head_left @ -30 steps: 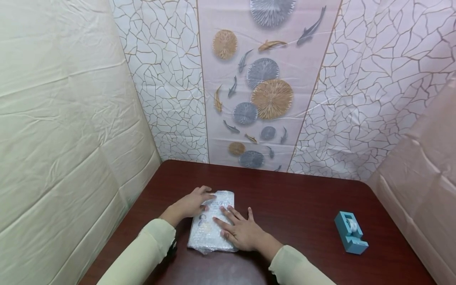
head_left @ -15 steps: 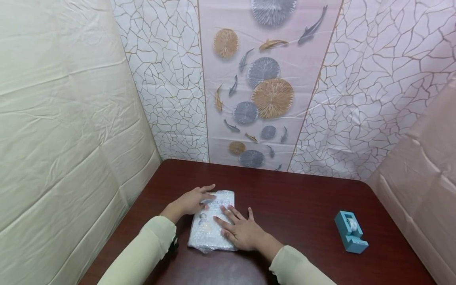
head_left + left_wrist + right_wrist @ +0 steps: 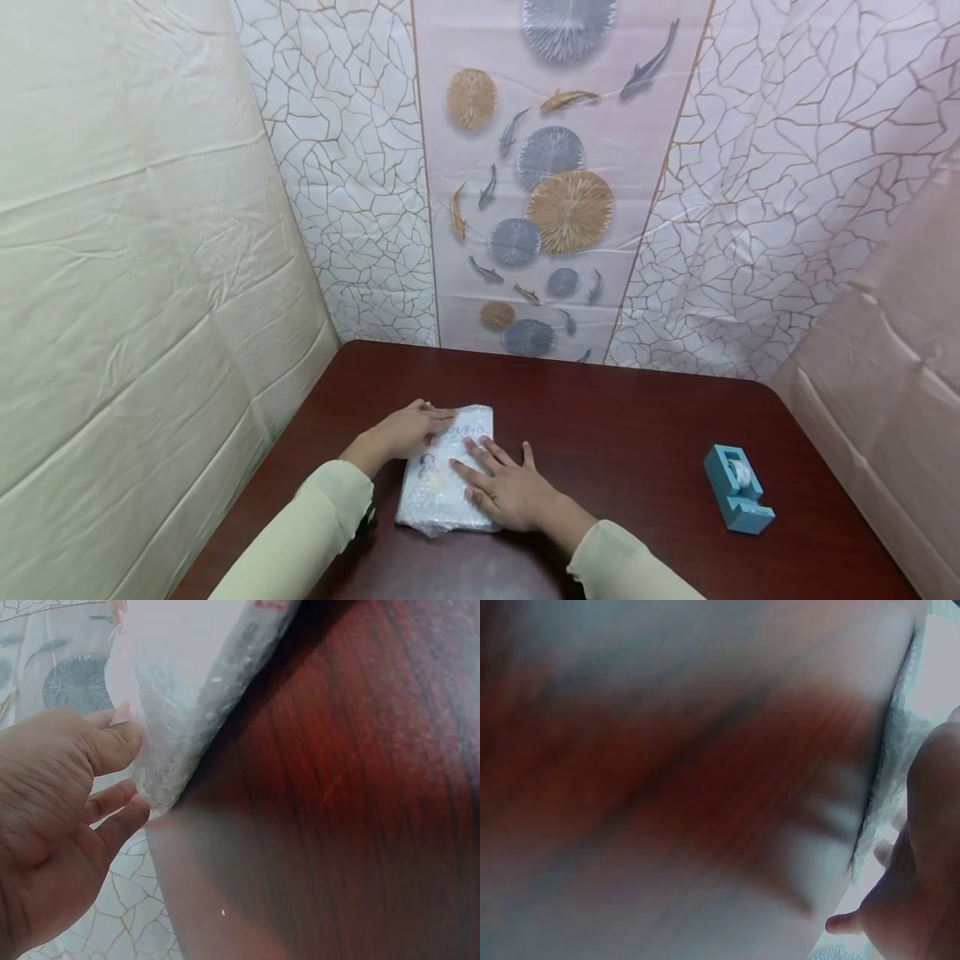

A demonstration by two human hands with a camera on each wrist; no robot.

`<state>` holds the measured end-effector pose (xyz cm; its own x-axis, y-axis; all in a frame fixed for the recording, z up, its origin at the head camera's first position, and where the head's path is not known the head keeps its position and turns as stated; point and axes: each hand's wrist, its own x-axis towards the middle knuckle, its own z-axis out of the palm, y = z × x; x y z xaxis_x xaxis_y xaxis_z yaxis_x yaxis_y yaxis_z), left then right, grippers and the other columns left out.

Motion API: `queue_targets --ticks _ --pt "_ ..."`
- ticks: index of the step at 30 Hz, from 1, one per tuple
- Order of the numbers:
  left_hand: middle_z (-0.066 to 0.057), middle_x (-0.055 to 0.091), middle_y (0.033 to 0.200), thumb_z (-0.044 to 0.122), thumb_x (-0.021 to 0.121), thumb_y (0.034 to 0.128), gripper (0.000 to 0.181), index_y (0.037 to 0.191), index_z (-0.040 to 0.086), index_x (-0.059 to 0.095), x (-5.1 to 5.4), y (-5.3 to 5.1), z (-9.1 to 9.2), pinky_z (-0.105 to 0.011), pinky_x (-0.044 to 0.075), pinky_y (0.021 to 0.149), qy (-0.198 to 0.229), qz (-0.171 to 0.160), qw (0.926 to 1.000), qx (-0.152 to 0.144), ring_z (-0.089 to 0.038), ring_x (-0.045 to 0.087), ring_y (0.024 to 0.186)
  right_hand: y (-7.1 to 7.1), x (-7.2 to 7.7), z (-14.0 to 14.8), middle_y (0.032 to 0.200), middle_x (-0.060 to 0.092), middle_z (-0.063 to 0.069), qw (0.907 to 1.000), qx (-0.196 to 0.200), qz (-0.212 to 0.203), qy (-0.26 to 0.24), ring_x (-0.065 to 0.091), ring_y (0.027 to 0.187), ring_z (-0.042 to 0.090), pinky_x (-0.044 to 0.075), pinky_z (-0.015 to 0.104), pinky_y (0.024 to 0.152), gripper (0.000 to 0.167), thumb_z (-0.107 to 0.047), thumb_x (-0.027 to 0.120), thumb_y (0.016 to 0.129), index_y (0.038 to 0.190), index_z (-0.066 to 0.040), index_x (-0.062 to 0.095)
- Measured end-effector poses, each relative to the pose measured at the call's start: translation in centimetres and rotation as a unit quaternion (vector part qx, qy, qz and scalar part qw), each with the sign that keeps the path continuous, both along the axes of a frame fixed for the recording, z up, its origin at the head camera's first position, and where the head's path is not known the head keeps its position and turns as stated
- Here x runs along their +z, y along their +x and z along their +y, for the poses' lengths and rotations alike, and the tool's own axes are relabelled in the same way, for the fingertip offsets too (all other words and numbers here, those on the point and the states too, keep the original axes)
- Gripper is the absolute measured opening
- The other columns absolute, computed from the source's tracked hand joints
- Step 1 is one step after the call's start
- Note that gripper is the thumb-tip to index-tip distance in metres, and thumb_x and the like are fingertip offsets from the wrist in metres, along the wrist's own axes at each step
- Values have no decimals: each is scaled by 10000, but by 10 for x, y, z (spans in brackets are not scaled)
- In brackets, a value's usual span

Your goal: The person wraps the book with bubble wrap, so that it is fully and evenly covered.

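A flat rectangular package in clear bubble wrap lies on the dark red-brown table, with printing showing faintly through the wrap. My left hand rests on its far left corner. In the left wrist view, the left hand's thumb and fingers touch the wrapped edge; their pads are partly hidden. My right hand lies on the package's right side, fingers spread and straight. In the right wrist view, the right hand is cut off by the frame's edge, beside the wrap.
A teal tape dispenser with a roll of clear tape stands at the right of the table. Behind the table hangs a patterned curtain. Pale quilted cloth walls close in both sides.
My left hand's fingers have drawn in slightly at the far left corner of the package. The right hand stays in place on it. The head view has shifted a little.
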<state>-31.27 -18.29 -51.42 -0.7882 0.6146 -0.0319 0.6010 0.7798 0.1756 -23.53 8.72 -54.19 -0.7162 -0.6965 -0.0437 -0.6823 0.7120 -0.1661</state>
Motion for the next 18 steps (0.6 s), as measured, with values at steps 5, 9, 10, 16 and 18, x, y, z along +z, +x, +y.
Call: queue_targets --ticks 5,9,10,16,18 --pt "14 525 1716 114 661 1102 530 1623 161 572 -1 -1 0 -548 508 1199 -13 -91 9999 51 -408 519 1511 1 -1 1 1872 196 -2 10000 -33 1 -29 219 1728 325 225 906 1202 574 -562 270 1191 1750 -430 294" --pt "5 517 1722 105 646 1107 528 1626 154 566 0 -2 -1 -546 487 1221 -47 -71 10000 11 -410 520 1510 1 0 2 1868 214 2 10000 -51 35 -67 232 1724 327 241 894 1208 580 -555 289 1193 1750 -398 312" --pt "-2 520 1720 97 643 1106 526 1624 148 568 0 -2 -1 -548 487 1220 -45 -55 10000 0 -412 524 1505 1 0 2 1867 219 0 9999 -60 61 -62 237 1722 326 245 889 1211 582 -556 291 1193 1751 -391 315" --pt "-25 525 1717 79 633 1105 520 1619 127 570 3 2 -1 -571 505 1193 39 -77 10000 -12 -438 521 1498 6 -1 6 1874 185 -35 9999 -72 107 102 200 1734 310 220 886 1227 593 -576 257 1191 1757 -404 285" --pt "-28 523 1718 80 634 1105 520 1619 124 569 3 3 -1 -576 507 1189 76 -87 9999 -6 -445 518 1496 7 -1 7 1877 172 -39 9999 -63 85 116 181 1739 312 199 896 1225 595 -579 241 1191 1759 -409 272"
